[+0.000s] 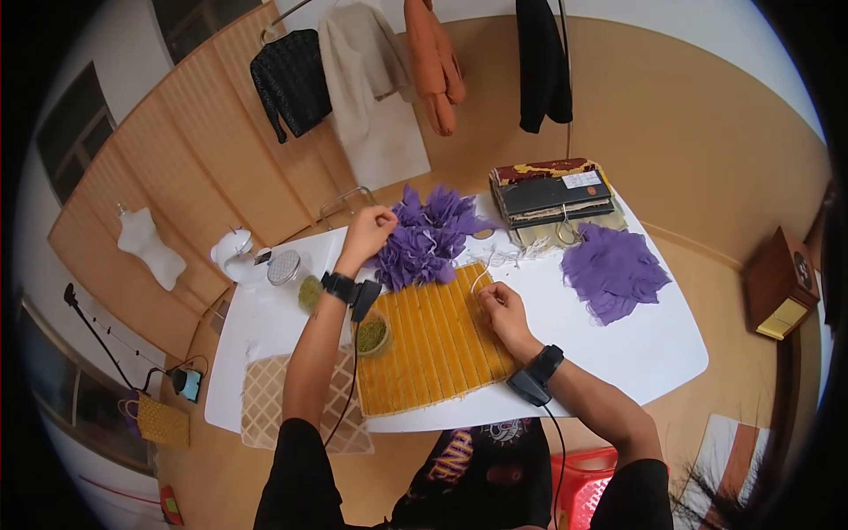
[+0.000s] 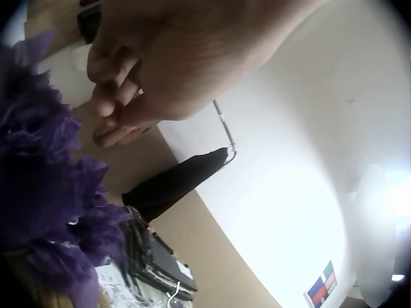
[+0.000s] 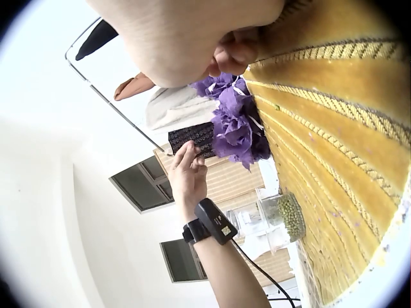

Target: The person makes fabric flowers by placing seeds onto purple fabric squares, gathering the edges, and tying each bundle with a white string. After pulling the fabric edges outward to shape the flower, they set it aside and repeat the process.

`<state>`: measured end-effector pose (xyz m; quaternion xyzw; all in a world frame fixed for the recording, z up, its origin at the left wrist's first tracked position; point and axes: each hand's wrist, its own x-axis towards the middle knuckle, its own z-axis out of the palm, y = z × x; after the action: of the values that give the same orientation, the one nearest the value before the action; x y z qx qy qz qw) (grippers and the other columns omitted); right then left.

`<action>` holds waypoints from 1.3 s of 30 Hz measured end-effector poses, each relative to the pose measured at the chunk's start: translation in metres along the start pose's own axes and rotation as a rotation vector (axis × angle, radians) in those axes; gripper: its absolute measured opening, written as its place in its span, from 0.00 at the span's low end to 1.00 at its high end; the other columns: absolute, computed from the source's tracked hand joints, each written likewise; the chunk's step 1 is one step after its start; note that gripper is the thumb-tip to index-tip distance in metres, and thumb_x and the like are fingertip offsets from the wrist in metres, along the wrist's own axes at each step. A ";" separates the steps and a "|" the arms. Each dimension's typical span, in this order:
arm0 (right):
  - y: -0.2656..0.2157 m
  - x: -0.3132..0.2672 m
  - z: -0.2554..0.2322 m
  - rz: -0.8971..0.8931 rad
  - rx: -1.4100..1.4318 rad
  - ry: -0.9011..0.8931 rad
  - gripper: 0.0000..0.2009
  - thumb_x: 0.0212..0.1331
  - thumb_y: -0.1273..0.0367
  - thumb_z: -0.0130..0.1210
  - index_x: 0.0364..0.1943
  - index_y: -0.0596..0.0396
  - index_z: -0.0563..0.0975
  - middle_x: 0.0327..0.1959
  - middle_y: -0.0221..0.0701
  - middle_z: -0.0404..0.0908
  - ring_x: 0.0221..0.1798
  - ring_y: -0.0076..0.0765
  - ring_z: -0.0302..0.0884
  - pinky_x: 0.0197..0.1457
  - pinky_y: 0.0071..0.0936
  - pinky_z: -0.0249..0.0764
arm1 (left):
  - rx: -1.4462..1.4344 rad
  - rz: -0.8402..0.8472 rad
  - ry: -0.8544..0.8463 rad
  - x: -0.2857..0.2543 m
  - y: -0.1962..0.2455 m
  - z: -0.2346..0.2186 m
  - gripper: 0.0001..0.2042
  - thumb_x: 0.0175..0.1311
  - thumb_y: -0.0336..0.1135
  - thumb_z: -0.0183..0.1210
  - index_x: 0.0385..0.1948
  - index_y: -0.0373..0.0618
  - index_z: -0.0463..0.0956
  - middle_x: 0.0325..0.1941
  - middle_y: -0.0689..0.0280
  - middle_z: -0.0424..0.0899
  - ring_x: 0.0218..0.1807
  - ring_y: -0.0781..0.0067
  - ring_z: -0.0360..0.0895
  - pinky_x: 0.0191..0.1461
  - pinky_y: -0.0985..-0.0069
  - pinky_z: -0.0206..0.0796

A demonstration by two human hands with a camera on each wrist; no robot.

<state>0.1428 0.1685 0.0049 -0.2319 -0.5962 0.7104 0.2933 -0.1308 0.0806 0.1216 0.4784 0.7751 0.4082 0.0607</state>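
My left hand is raised beside a ruffled purple fabric bundle, its thumb and fingertips drawn together. I cannot tell whether anything thin is between them. In the right wrist view, this left hand appears apart from the purple ruffles. My right hand is low over a ribbed yellow fabric panel, pinching a thin white string that curves up from its fingertips. The purple bundle lies across the panel's far edge.
A clear jar of green beans stands on the panel's left side. Flat purple cloth pieces lie at right, before stacked fabric sample books. A beige lattice-patterned cloth hangs over the front edge of the white table.
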 end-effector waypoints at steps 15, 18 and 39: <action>-0.014 -0.009 0.004 0.022 0.067 -0.073 0.07 0.68 0.69 0.46 0.33 0.55 0.73 0.21 0.21 0.69 0.20 0.15 0.60 0.23 0.16 0.56 | -0.463 0.006 -0.414 -0.146 0.025 0.122 0.08 0.63 0.32 0.59 0.32 0.34 0.78 0.23 0.70 0.79 0.26 0.87 0.71 0.30 0.82 0.62; -0.014 -0.007 0.003 0.039 0.023 -0.073 0.11 0.69 0.67 0.45 0.28 0.53 0.72 0.20 0.20 0.68 0.19 0.15 0.60 0.23 0.17 0.55 | -0.592 -0.042 -0.381 -0.142 0.021 0.122 0.07 0.64 0.31 0.58 0.31 0.34 0.78 0.22 0.72 0.77 0.26 0.87 0.69 0.29 0.82 0.61; -0.083 0.029 -0.119 -0.202 -1.488 0.293 0.12 0.51 0.63 0.62 0.37 0.53 0.78 0.28 0.42 0.81 0.33 0.54 0.79 0.35 0.45 0.74 | -0.731 -0.129 -0.328 -0.148 0.011 0.118 0.06 0.66 0.28 0.55 0.33 0.35 0.77 0.22 0.73 0.74 0.24 0.88 0.68 0.27 0.86 0.58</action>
<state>0.2144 0.2833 0.0655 -0.4046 -0.8909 0.0532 0.1992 0.0129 0.0337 0.0082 0.4346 0.5872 0.5706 0.3752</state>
